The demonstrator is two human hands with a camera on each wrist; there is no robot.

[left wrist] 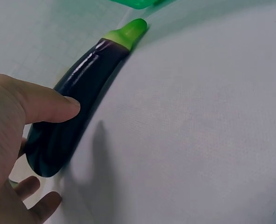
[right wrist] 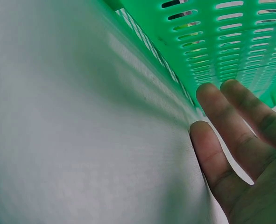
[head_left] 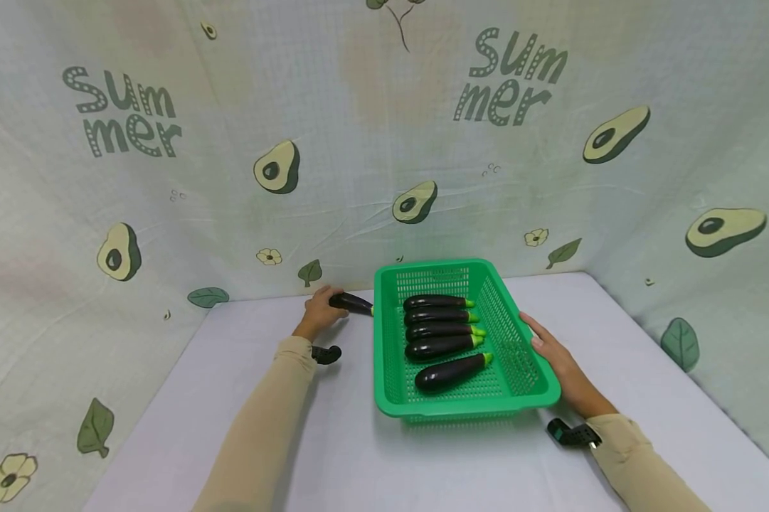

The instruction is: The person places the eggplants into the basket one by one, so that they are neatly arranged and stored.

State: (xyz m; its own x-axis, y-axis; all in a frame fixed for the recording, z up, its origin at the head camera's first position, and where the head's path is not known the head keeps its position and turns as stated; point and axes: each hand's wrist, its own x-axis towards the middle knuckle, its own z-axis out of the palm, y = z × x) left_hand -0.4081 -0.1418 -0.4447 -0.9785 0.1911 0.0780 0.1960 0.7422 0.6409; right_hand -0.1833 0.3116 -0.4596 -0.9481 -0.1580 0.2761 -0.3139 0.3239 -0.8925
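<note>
My left hand [head_left: 321,311] is at the back of the table, left of the basket, and holds a dark purple eggplant [left wrist: 79,88] by its rounded end. The thumb lies across the eggplant, and part of the other fingers is hidden behind it. Its green stem end points at the basket. Several more eggplants [head_left: 448,373] lie inside the green plastic basket [head_left: 435,409], stems to the right. My right hand [head_left: 560,366] rests against the basket's right side, its fingers extended along the slotted wall in the right wrist view.
The table [head_left: 352,455] has a white cover. Behind it and at both sides hangs a pale cloth [head_left: 346,92] printed with avocados, leaves and lettering. A black wrist device [head_left: 326,354] is on the left arm, another wrist device [head_left: 573,434] on the right.
</note>
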